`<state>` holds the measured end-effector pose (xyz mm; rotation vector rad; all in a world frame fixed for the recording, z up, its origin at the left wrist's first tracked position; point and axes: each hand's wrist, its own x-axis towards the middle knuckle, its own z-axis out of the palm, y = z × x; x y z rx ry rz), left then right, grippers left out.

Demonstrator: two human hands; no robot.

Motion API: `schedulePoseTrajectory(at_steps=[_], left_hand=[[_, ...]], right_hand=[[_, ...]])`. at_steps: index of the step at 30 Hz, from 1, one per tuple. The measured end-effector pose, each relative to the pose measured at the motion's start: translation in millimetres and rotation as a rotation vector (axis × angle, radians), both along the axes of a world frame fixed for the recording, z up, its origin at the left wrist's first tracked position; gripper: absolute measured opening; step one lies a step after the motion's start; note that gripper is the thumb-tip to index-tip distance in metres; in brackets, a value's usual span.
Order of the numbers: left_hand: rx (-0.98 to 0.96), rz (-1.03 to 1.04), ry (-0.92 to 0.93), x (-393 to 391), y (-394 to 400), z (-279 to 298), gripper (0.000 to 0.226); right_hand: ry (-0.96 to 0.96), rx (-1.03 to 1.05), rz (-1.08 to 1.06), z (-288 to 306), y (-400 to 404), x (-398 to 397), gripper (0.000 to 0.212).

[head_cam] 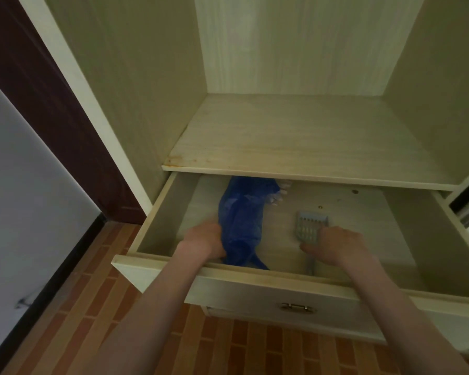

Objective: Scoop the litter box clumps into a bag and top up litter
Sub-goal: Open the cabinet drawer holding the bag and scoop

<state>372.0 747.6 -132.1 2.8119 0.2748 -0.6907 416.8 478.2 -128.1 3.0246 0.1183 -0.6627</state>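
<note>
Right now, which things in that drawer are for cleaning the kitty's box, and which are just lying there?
For the job:
- blue bag, gripped by the left hand
- grey litter scoop, under the right hand

Just lying about:
- pale glove at the back of the drawer
- bare shelf above

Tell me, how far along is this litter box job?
Barely begun. Done: the drawer is pulled open. In hand: the left hand grips the blue bag, and the right hand closes on the grey scoop. Left: all scooping and topping up; no litter box is in view.
</note>
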Motion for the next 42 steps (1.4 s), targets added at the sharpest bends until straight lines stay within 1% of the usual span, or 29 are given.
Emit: schedulePoseTrajectory(at_steps=[2, 4, 7, 9, 11, 13, 17, 20, 22, 25, 28, 30, 34, 37, 40, 42], left_hand=[[0.034, -0.008, 0.073, 8, 1, -7, 0.030], [0.038, -0.008, 0.136, 15, 3, -17, 0.029], [0.030, -0.023, 0.168, 22, 2, -28, 0.028], [0.018, -0.037, 0.162, 25, 3, -30, 0.024], [-0.030, -0.011, 0.157, 28, 4, -29, 0.017], [-0.119, 0.029, 0.153, 30, 6, -28, 0.013], [-0.312, 0.064, 0.171, 30, 4, -27, 0.020], [-0.376, 0.070, 0.190, 32, -2, -26, 0.025], [-0.385, 0.070, 0.200, 36, -7, -26, 0.022], [-0.337, 0.048, 0.169, 40, -19, -23, 0.019], [-0.292, 0.040, 0.094, 43, -27, -19, 0.025], [-0.282, 0.040, 0.056, 44, -28, -17, 0.030], [-0.297, 0.065, -0.023, 45, -28, -10, 0.035], [-0.329, 0.086, -0.078, 44, -29, -5, 0.039], [-0.378, 0.128, -0.104, 42, -28, -4, 0.037], [-0.425, 0.157, -0.116, 40, -27, -3, 0.034]], right_hand=[[0.068, -0.048, -0.004, -2, 3, 6, 0.063], [0.129, -0.080, -0.001, -5, 6, 9, 0.064], [0.190, -0.101, 0.033, -7, 12, 11, 0.052], [0.201, -0.096, 0.055, -10, 16, 12, 0.047], [0.193, -0.097, 0.070, -16, 19, 13, 0.045], [0.188, -0.102, 0.076, -22, 19, 15, 0.042], [0.210, -0.077, 0.057, -33, 15, 18, 0.029], [0.238, -0.060, 0.014, -41, 11, 23, 0.025], [0.283, -0.018, -0.024, -47, 9, 26, 0.021], [0.352, 0.052, -0.075, -52, 6, 28, 0.021], [0.396, 0.106, -0.109, -55, 4, 31, 0.016], [0.406, 0.137, -0.127, -58, 2, 32, 0.018], [0.348, 0.187, -0.138, -61, 2, 34, 0.024], [0.334, 0.234, -0.131, -58, 2, 33, 0.024], [0.320, 0.313, -0.154, -57, 3, 31, 0.023], [0.290, 0.400, -0.215, -57, 3, 31, 0.024]])
